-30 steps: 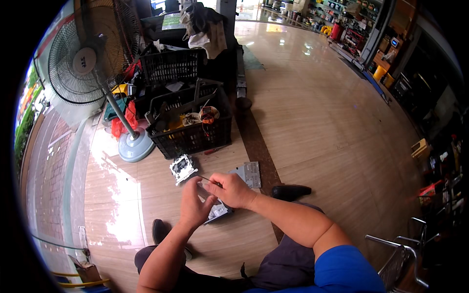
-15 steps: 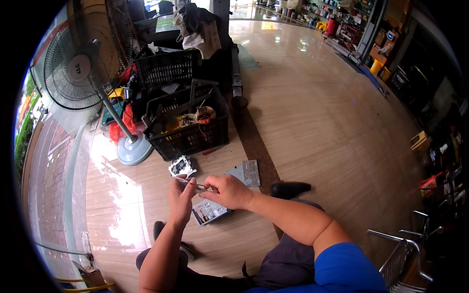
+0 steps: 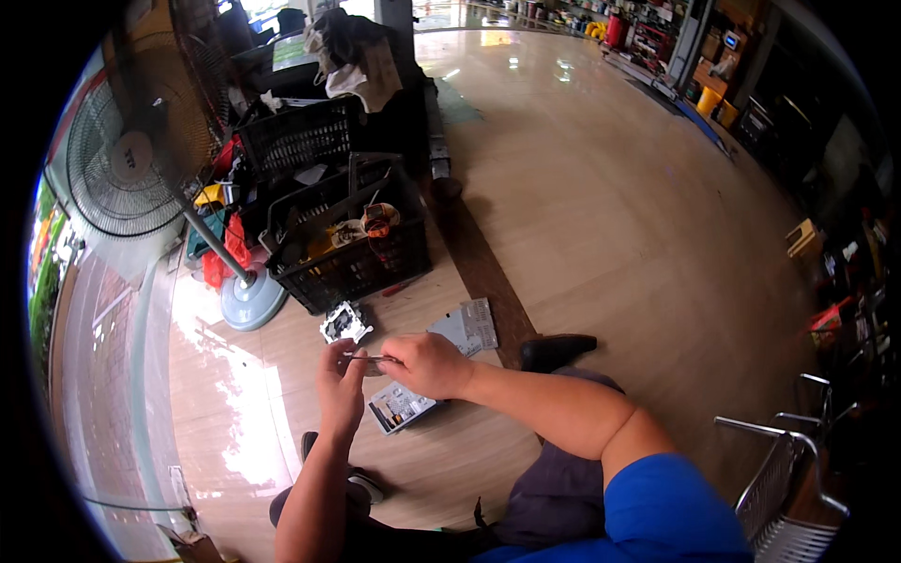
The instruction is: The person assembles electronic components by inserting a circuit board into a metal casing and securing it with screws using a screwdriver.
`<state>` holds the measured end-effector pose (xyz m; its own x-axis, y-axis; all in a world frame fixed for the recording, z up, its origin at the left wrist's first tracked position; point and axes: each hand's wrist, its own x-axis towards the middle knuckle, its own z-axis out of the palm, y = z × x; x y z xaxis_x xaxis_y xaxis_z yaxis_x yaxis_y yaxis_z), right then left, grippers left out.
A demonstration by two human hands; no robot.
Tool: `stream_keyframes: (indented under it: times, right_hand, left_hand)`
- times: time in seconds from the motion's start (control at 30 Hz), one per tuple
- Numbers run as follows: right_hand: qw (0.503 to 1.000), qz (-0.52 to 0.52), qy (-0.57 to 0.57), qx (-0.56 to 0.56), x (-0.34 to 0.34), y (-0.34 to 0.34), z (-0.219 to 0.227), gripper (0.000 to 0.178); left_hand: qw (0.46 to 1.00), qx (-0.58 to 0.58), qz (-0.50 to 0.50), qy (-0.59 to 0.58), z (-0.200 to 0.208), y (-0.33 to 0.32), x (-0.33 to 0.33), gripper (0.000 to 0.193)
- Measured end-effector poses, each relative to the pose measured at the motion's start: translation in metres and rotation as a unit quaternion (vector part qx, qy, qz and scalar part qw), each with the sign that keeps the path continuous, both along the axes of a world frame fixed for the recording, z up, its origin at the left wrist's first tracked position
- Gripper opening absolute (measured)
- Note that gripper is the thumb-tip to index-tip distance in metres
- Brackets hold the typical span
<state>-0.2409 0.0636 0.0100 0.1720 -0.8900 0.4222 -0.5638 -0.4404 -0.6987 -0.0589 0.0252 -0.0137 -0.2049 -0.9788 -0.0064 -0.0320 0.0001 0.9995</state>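
Up in front of me, my left hand [image 3: 340,373] and my right hand [image 3: 427,364] come close together, with a thin metal piece [image 3: 369,358] spanning the gap between their fingertips. Both hands pinch it; its exact kind is too small to make out. Beneath my right hand, an opened metal device housing [image 3: 402,405] with a perforated, light-coloured inside rests on the floor. A grey metal cover plate [image 3: 466,326] lies just beyond that hand, partly hidden by it. Past my left fingers sits a white and black mechanism [image 3: 345,322].
A black plastic crate [image 3: 352,272] of tools stands ahead, a red-handled tool [image 3: 399,286] at its foot. To its left is a pedestal fan [image 3: 253,302]. A metal chair [image 3: 788,479] stands at lower right; my dark shoe [image 3: 558,353] is right of the cover plate.
The metal piece between my hands has tilted and now looks thinner, almost edge-on. My hands stay close together over the housing. The whole view has shifted slightly.
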Motion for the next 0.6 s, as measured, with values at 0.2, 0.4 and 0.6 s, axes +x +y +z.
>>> stream_keyframes:
  times: [0.2,0.4,0.6]
  right_hand:
    - [1.0,-0.005,0.013,-0.006,-0.001,0.0,-0.001,0.016]
    - [0.999,-0.031,-0.004,0.039,-0.005,-0.001,0.005,0.018]
    - [0.987,-0.046,-0.089,0.128,-0.012,-0.003,0.015,0.022]
  left_hand:
    - [0.998,-0.03,-0.012,-0.054,-0.004,0.001,0.004,0.031]
    - [0.924,-0.273,0.008,-0.266,0.001,0.004,-0.003,0.043]
    - [0.854,-0.365,-0.047,-0.368,0.011,0.012,-0.006,0.067]
